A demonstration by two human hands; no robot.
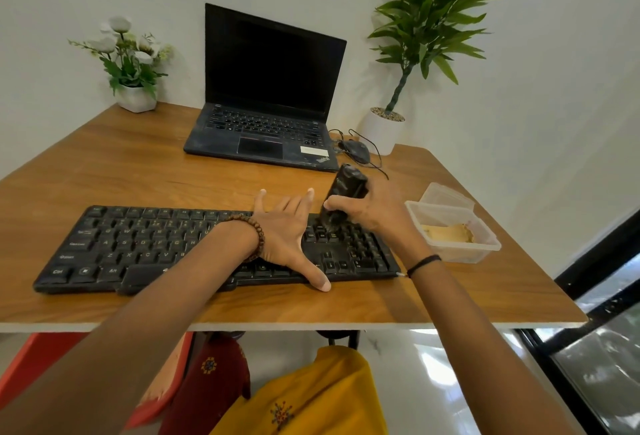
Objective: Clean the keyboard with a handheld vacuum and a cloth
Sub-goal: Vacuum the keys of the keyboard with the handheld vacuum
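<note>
Work surface: a brown wood-grain table (166, 171) set against a white wall.
Task item, position: a black full-size plastic keyboard (145, 251) lies along the near edge of the table, roughly parallel to it, keys up.
Left hand: the left hand (284, 237) lies flat on the right-centre part of the keyboard, fingers straight and spread. The fingertips reach past the far edge and the thumb reaches over the near edge onto the table. It holds nothing. A brown bead bracelet (254, 232) sits on the wrist.
Right hand: the right hand (372, 207) is curled round a small black handheld vacuum (344, 188), thumb on its near face. A thin black band (424, 263) circles the wrist.
Vacuum, attitude: tilted, upper end leaning away to the right, nozzle end down on the keys just right of the left hand, at the upper rows between the main block and the number pad. Whether the nozzle touches the keys cannot be told.
Cloth: a tan folded cloth (448, 233) lies inside a clear rectangular plastic container (485, 244), just beside the keyboard's right end. Its clear lid (446, 194) rests behind it.
Other items: an open black laptop (270, 88) with a dark screen at the far centre; a dark corded mouse (356, 151) just to its right; white artificial flowers in a white pot (136, 98) at the far left corner; a tall green leafy plant in a white pot (381, 131) at the far right.
</note>
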